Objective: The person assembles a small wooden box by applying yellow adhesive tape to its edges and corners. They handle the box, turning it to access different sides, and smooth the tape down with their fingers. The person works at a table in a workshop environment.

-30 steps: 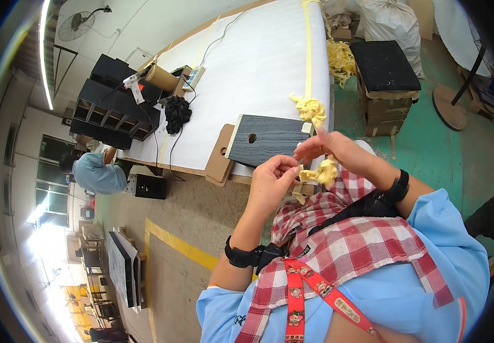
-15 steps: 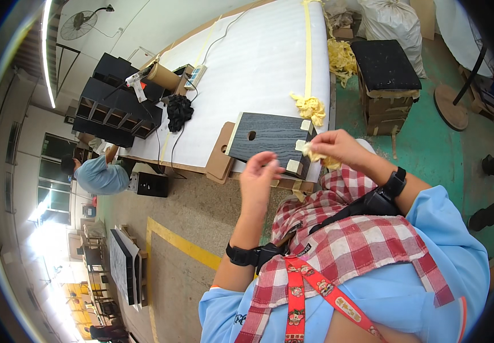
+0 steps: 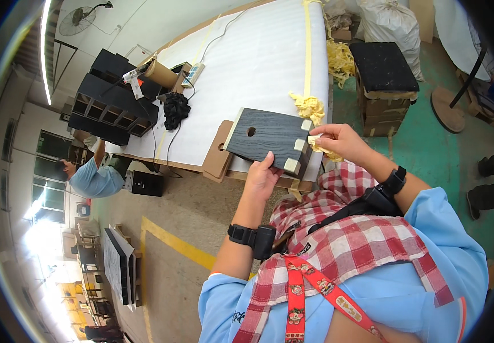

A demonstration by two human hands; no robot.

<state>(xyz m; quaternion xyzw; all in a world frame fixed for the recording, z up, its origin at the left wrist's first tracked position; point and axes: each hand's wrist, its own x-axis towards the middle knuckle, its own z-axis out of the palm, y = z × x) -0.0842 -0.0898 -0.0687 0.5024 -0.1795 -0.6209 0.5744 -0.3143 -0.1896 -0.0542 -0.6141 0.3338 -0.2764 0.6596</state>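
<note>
Left hand (image 3: pixel 263 176) grips the near edge of a dark grey, wood-grained rectangular panel (image 3: pixel 270 140), thumb laid on the upper face; the fingers are partly hidden below the edge. Right hand (image 3: pixel 338 142) is at the panel's right end, its thumb and forefinger pinching a crumpled pale-yellow strip (image 3: pixel 331 155), which hangs beneath the hand.

The panel lies at the near right corner of a long table with a white covering (image 3: pixel 253 68). A round hole (image 3: pixel 251 132) pierces it toward the left end, and a pale strip edges that end. Three cream rectangular patches (image 3: pixel 291 166) sit in a row along the right end, spaced apart.

A brown flat board with rounded corners (image 3: pixel 217 154) lies just left of the panel, partly beneath it. A bunched yellow heap (image 3: pixel 309 107) rests just beyond the panel's right end, in line with a yellow strip running along the table. Farther left lie a bunched black bundle (image 3: pixel 175 110) and a black compartmented unit (image 3: pixel 107 106). At the left, a co-worker in a light-blue top (image 3: pixel 97 176) is near the table's end.
</note>
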